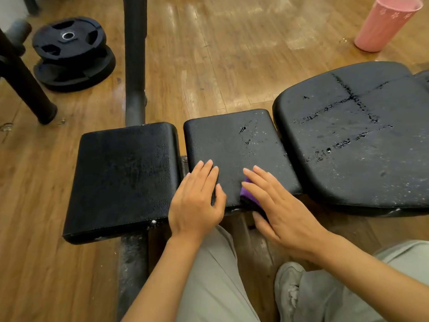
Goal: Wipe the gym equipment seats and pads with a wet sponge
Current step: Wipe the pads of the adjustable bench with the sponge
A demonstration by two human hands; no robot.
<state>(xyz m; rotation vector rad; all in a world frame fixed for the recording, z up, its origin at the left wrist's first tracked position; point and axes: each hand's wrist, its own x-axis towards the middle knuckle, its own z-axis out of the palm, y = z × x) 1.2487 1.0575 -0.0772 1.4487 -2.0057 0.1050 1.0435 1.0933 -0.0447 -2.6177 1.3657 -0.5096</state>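
Nearest the camera, a grey shoe (289,296) and light trouser legs (216,282) fill the bottom of the view. Just beyond them the left hand (196,201) lies flat on the near left corner of the middle pad (234,145), fingers straight and together, thumb bent over the pad's near edge, holding nothing. The right hand (282,210) lies palm down with straight fingers over a purple sponge (249,194), pressing it onto the near edge of the same pad; only a small purple part shows under the fingers. The middle pad is black with small cracks and pale specks toward its far side. Just beside it on the left sits the left pad (123,177), black and wet-looking, with a dark metal frame bar (132,259) under it. On the right lies the large seat pad (352,135), black, its seams cracked in a cross pattern. Farther off, a black upright post (135,59) rises from the wooden floor (220,56). Far left, stacked weight plates (72,52) rest on the floor; far right stands a pink bin (385,22).
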